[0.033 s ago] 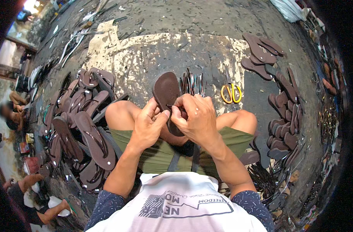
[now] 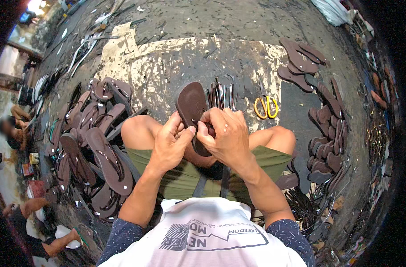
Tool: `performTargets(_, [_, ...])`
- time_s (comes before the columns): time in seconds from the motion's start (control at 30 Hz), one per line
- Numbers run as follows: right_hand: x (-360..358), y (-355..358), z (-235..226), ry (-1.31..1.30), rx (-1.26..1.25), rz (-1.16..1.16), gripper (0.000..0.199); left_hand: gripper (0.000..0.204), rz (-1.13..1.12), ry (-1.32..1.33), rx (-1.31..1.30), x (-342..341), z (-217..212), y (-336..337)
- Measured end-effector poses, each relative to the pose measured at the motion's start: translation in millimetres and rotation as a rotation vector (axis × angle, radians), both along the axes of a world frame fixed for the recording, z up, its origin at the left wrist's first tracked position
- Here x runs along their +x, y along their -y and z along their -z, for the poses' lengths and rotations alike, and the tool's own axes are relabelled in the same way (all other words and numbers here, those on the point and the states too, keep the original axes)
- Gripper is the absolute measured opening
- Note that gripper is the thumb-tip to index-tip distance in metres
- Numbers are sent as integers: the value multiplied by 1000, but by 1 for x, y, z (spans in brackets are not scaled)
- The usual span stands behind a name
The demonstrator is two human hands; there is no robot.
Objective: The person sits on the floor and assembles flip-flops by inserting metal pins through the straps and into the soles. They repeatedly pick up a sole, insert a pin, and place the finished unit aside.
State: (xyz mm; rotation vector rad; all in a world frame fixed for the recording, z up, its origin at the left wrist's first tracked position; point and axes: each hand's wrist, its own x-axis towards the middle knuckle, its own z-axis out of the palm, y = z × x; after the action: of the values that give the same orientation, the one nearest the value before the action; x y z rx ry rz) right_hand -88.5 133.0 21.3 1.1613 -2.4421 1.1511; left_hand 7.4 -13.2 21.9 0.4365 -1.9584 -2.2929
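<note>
I sit cross-legged on the ground and hold a dark brown flip-flop sole (image 2: 189,103) upright above my lap. My left hand (image 2: 168,144) pinches its lower edge from the left. On the right side my right hand (image 2: 228,135) grips it, fingers curled over the lower end. A thin dark strap piece (image 2: 196,121) shows between my thumbs at the sole. Two dark strap ends (image 2: 200,186) hang down over my green shorts.
A heap of finished brown sandals (image 2: 96,147) lies at my left knee. Bare soles (image 2: 301,62) and more soles (image 2: 325,133) lie to the right. Yellow-handled scissors (image 2: 266,107) and a bundle of straps (image 2: 221,94) lie ahead. Other people (image 2: 11,129) sit far left.
</note>
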Motion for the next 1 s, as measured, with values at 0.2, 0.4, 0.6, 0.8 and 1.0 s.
performTargets(0.2, [-4,-4,-3,17,3,-138,15,40,-7,4,-70,1,-5,0])
performTargets(0.4, [-15,3,3,-13,-11,-103,15,40,43,49,-209,-5,-3,-1])
performTargets(0.6, [-17,5,12,46,-12,-127,15,44,2,3,-310,-8,4,-5])
performTargets(0.8, [-9,2,12,163,-19,-57,13,46,-77,-27,-247,-6,22,-16])
performTargets(1.0, [-22,-7,3,101,-238,10,37,42,-306,-140,207,-29,26,8])
